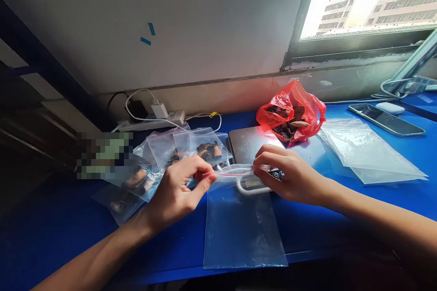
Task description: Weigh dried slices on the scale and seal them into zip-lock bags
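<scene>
A clear zip-lock bag with a red line along its top hangs between my hands, over the front of the blue table. My left hand pinches the left end of its top edge. With the fingers closed, my right hand grips the right end. The bag's mouth looks slightly parted, and no contents show inside. Behind it lies a kitchen scale with a steel plate, partly hidden by the bag and my right hand. A red plastic bag holding dark dried pieces rests at the scale's back right.
Several filled zip-lock bags with brown pieces lie at the left. Flat clear bags are stacked at the right, near a phone and a white case. A power strip with cables runs along the wall.
</scene>
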Demonstrator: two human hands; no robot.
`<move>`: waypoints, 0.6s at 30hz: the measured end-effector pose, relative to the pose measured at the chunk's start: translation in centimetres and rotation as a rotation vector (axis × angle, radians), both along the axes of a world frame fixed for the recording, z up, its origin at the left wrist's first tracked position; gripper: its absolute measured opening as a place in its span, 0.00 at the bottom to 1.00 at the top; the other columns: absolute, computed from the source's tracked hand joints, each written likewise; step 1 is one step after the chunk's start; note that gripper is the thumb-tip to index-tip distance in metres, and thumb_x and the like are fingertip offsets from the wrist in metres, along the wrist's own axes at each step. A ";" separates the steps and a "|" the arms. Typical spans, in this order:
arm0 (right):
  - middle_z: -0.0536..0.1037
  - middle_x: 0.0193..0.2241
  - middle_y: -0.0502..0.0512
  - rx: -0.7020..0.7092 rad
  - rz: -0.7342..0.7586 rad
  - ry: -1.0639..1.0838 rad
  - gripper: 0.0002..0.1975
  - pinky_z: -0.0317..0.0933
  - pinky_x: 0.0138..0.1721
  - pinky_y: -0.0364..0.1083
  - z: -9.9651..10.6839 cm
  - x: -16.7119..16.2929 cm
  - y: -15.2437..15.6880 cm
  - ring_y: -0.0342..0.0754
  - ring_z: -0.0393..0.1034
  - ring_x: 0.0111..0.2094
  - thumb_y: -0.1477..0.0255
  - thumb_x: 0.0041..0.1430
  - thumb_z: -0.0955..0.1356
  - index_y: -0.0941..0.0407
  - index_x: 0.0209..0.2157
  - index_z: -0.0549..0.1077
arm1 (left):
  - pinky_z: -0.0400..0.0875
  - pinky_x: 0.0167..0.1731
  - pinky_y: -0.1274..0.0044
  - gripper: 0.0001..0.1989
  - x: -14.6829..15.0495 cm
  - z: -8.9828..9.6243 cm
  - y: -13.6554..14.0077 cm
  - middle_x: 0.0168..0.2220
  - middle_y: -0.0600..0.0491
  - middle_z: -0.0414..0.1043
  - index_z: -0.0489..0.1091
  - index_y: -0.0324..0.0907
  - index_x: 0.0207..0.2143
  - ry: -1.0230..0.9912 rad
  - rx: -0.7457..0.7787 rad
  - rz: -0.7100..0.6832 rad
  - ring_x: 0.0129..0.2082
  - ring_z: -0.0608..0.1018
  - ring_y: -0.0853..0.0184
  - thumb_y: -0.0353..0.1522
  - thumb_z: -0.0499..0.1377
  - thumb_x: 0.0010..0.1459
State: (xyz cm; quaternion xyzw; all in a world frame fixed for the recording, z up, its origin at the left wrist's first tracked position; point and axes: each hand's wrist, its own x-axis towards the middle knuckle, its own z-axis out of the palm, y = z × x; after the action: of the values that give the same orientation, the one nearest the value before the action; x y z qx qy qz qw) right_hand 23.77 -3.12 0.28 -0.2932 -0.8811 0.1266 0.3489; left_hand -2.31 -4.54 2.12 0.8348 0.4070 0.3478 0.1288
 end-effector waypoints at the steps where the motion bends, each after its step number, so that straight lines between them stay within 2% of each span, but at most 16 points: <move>1: 0.72 0.30 0.54 0.003 -0.002 0.008 0.05 0.63 0.30 0.43 -0.1 -0.1 -0.1 0.43 0.66 0.30 0.78 0.61 0.63 0.57 0.33 0.70 | 0.67 0.26 0.79 0.06 0.0 0.0 0.0 0.25 0.56 0.72 0.71 0.40 0.28 0.002 0.001 -0.001 0.25 0.72 0.71 0.28 0.57 0.59; 8: 0.71 0.30 0.53 -0.026 -0.050 0.051 0.04 0.64 0.29 0.42 -0.5 0.1 0.0 0.42 0.66 0.29 0.78 0.61 0.64 0.56 0.32 0.69 | 0.66 0.26 0.79 0.06 -0.4 0.3 0.3 0.24 0.56 0.71 0.71 0.40 0.28 -0.009 0.006 0.049 0.24 0.72 0.71 0.31 0.58 0.58; 18: 0.72 0.29 0.52 -0.003 -0.031 0.080 0.05 0.61 0.30 0.42 -0.4 -0.2 -0.1 0.42 0.66 0.29 0.80 0.58 0.65 0.56 0.33 0.68 | 0.68 0.27 0.80 0.05 0.0 -0.1 0.0 0.26 0.57 0.73 0.72 0.41 0.29 -0.021 0.003 -0.008 0.25 0.73 0.72 0.28 0.58 0.58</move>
State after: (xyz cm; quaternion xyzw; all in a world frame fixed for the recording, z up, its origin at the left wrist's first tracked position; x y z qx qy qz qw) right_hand 23.54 -3.24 -0.12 -0.3018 -0.8616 0.1340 0.3854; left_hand -2.30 -4.58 1.99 0.8330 0.4017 0.3565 0.1330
